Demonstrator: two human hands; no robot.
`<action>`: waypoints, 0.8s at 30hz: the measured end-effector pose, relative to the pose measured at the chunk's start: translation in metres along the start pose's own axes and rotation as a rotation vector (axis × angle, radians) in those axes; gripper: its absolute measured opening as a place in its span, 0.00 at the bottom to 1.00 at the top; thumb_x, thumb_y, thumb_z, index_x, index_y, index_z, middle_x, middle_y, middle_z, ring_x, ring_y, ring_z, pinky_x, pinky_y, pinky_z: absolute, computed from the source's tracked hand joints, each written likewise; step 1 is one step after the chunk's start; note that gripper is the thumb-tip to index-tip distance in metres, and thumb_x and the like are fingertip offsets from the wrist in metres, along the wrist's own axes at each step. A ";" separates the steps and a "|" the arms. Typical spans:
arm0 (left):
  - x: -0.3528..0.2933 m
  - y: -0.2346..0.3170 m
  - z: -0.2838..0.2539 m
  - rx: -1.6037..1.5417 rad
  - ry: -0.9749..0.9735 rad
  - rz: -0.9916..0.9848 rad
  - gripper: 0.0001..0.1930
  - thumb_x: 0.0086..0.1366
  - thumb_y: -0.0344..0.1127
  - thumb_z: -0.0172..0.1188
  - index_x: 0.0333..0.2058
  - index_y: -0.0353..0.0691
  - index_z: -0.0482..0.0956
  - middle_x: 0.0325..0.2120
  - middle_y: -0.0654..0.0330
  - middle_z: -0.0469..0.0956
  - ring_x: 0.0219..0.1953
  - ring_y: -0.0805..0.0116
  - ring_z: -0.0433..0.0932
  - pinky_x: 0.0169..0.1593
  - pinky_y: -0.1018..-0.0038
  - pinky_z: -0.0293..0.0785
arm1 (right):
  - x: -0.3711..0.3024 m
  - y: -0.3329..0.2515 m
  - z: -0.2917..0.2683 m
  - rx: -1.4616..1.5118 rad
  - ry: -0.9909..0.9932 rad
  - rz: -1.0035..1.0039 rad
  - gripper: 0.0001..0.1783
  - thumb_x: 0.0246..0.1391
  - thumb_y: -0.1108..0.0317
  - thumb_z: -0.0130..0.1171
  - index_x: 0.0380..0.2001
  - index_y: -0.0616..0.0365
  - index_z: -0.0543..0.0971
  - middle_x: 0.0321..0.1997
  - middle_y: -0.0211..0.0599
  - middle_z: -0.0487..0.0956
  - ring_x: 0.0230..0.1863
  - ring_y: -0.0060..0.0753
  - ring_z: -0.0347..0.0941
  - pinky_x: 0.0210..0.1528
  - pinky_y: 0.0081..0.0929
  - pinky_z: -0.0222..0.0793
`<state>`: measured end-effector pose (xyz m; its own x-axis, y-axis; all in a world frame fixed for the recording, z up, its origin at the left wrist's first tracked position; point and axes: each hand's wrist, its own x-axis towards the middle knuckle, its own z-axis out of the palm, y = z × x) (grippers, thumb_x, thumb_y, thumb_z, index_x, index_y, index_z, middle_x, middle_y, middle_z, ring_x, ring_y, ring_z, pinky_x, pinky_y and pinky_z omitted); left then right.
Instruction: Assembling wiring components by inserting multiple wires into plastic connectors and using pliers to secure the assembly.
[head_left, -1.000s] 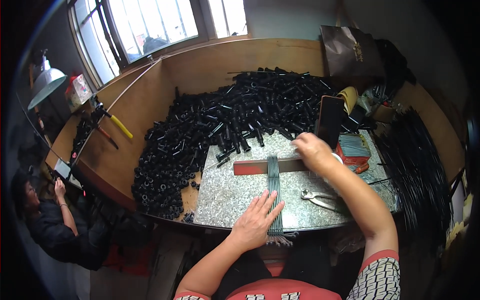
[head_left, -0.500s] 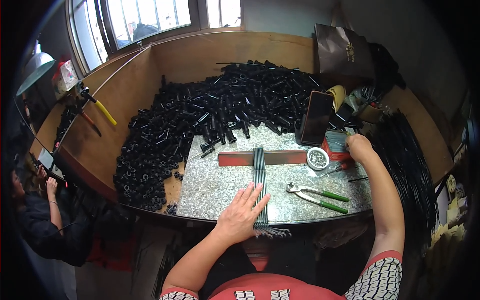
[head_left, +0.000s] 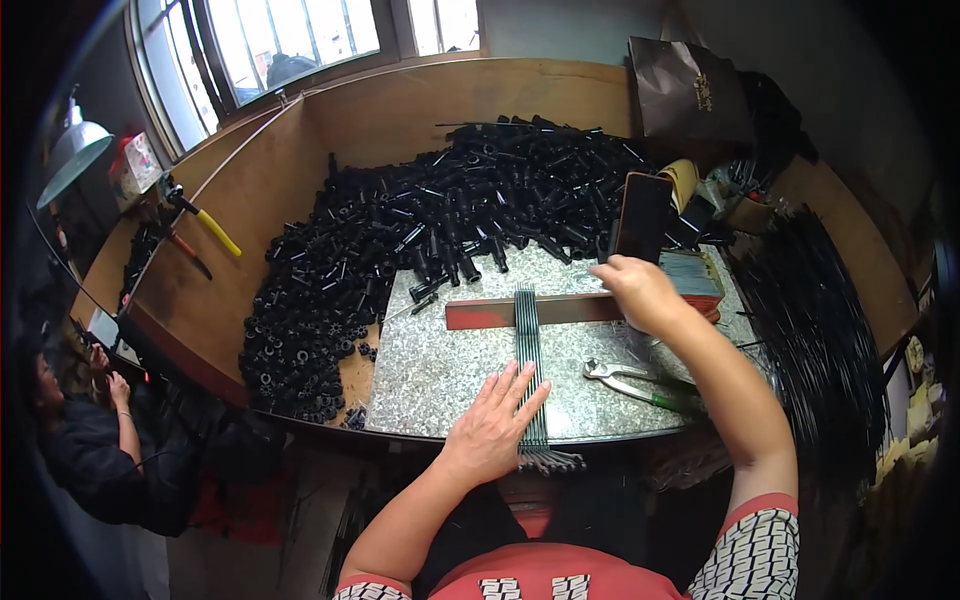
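Observation:
My left hand [head_left: 492,428] lies with its fingers spread on a row of thin dark metal rods [head_left: 527,345]. The rods run side by side across a red-and-brown bar [head_left: 480,314], their looped near ends jutting past the worktop's front edge. Over the bar's right end is my right hand [head_left: 640,290], its fingers drawn together; whatever they hold is too small to make out. That hand hides the white bowl of small metal bits. End-cutting pincers [head_left: 622,382] with green handles lie nearer, partly covered by my right forearm.
Black plastic tubular parts [head_left: 400,220] are heaped behind and left of the speckled worktop [head_left: 420,380]. A phone [head_left: 643,215] stands upright behind my right hand, near a red box [head_left: 706,300]. Long black rods [head_left: 815,320] lie at right. Another person [head_left: 110,450] sits at far left.
My right hand has moved left from the red box to above the bar's right end, covering the bowl. My left hand stays on the rods. The whole view has shifted slightly.

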<state>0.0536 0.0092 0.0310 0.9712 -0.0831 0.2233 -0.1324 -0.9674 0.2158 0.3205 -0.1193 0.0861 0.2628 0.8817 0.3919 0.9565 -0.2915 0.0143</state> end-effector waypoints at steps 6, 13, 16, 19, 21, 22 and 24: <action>0.002 0.000 0.011 0.005 0.096 0.022 0.32 0.55 0.25 0.48 0.61 0.41 0.60 0.62 0.44 0.57 0.64 0.44 0.56 0.65 0.56 0.52 | 0.019 -0.019 0.038 -0.052 -0.068 -0.060 0.17 0.50 0.72 0.49 0.44 0.53 0.77 0.34 0.40 0.74 0.42 0.41 0.73 0.42 0.34 0.71; 0.004 -0.005 0.014 0.072 0.138 0.067 0.44 0.51 0.65 0.60 0.56 0.34 0.66 0.58 0.40 0.61 0.62 0.40 0.59 0.63 0.54 0.56 | 0.022 -0.020 0.045 -0.041 -0.065 -0.067 0.13 0.53 0.70 0.47 0.41 0.55 0.76 0.39 0.44 0.74 0.44 0.43 0.72 0.44 0.36 0.71; 0.004 -0.004 0.012 0.064 0.125 0.068 0.44 0.51 0.64 0.60 0.57 0.35 0.65 0.59 0.40 0.60 0.62 0.40 0.58 0.63 0.53 0.55 | 0.022 -0.021 0.043 -0.034 -0.082 -0.062 0.14 0.53 0.70 0.47 0.41 0.55 0.77 0.39 0.44 0.74 0.44 0.43 0.72 0.44 0.36 0.71; 0.005 -0.004 0.011 0.041 0.114 0.061 0.45 0.51 0.64 0.60 0.58 0.35 0.64 0.59 0.40 0.59 0.63 0.40 0.57 0.63 0.52 0.55 | 0.023 -0.022 0.043 -0.033 -0.080 -0.055 0.14 0.53 0.70 0.47 0.41 0.55 0.77 0.39 0.44 0.74 0.44 0.42 0.72 0.44 0.36 0.71; 0.004 -0.004 0.012 0.033 0.114 0.057 0.45 0.51 0.64 0.60 0.58 0.35 0.64 0.59 0.40 0.59 0.63 0.40 0.57 0.63 0.52 0.55 | 0.023 -0.021 0.043 -0.022 -0.086 -0.050 0.15 0.53 0.70 0.47 0.42 0.54 0.77 0.39 0.44 0.74 0.44 0.42 0.72 0.44 0.36 0.71; 0.004 -0.004 0.012 0.033 0.114 0.058 0.45 0.51 0.64 0.60 0.58 0.35 0.64 0.59 0.40 0.59 0.63 0.40 0.57 0.63 0.52 0.55 | 0.023 -0.021 0.043 -0.022 -0.086 -0.049 0.15 0.53 0.70 0.47 0.42 0.54 0.77 0.39 0.44 0.74 0.44 0.42 0.72 0.44 0.36 0.71; 0.004 -0.003 0.011 0.031 0.110 0.052 0.45 0.51 0.65 0.60 0.58 0.36 0.64 0.60 0.41 0.59 0.63 0.41 0.57 0.63 0.52 0.55 | 0.022 -0.020 0.043 -0.006 -0.070 -0.049 0.14 0.53 0.70 0.47 0.42 0.54 0.77 0.39 0.44 0.74 0.44 0.42 0.72 0.44 0.36 0.71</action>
<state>0.0602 0.0092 0.0206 0.9353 -0.1081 0.3371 -0.1740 -0.9696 0.1720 0.3121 -0.0780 0.0554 0.2239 0.9188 0.3252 0.9677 -0.2491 0.0375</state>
